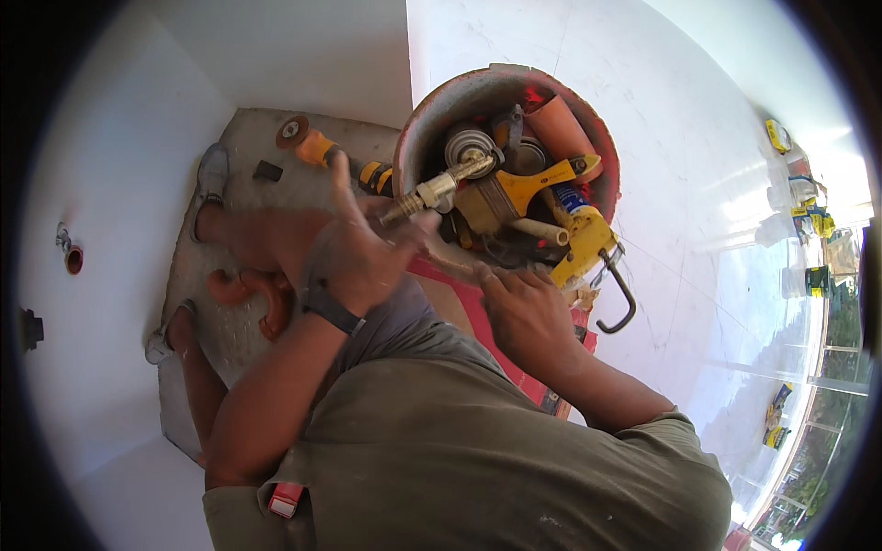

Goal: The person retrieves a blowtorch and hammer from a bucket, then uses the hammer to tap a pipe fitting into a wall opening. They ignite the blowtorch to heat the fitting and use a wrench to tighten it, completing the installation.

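Observation:
My left hand point(363, 262), blurred, is at the near left of a round bucket point(602, 129), its index finger stretched out and its thumb apart. Beside that thumb, a brass-and-metal threaded fitting point(432, 193) slants over the bucket's left rim; whether the hand touches it I cannot tell. My right hand point(533, 312) has its fingers curled at the bucket's near rim. In the bucket, a wide paintbrush point(528, 184) with a yellow handle lies across other tools. An orange pipe piece point(565, 133) leans behind it, and a yellow tool with a black hooked rod point(588, 248) sticks out at the near right.
A yellow-and-black angle grinder point(317, 147) lies left of the bucket, near a small black block point(268, 171). Orange curved pipe fittings point(262, 298) rest on the floor by my legs. White walls stand at the left, with a pipe outlet point(73, 260). Packages point(810, 220) sit far right.

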Tool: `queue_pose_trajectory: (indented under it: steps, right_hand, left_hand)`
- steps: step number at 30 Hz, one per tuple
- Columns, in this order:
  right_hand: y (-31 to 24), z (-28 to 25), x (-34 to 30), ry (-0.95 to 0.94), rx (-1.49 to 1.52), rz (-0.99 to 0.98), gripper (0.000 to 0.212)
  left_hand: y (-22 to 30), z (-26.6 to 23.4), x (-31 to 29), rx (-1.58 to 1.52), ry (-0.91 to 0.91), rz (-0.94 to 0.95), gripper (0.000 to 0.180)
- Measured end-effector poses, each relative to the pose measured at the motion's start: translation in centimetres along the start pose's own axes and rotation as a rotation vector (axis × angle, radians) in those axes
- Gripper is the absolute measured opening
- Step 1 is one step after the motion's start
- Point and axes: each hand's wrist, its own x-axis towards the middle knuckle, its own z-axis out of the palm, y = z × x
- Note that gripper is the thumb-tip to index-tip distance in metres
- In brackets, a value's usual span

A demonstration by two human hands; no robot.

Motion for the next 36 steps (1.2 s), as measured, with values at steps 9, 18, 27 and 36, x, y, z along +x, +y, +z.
queue_pose_trajectory:
  steps: [9,18,27,36]
  right_hand:
    - [0.3,-1.0,2.5,-0.105,0.054,0.091,0.008]
    - [3.6,-1.8,3.9,-0.110,0.117,0.282,0.015]
    - [2.8,-3.1,6.0,0.081,0.034,0.282,0.016]
    - [3.8,-12.4,7.3,-0.018,-0.119,0.376,0.036]
  left_hand:
    - [0.6,-3.3,7.1,0.345,-0.229,0.183,0.060]
    - [0.2,-2.8,5.9,0.190,-0.240,0.288,0.065]
    - [0.7,-2.9,5.4,0.236,-0.236,0.259,0.067]
    - [-0.4,-2.5,5.5,0.145,-0.196,0.306,0.068]
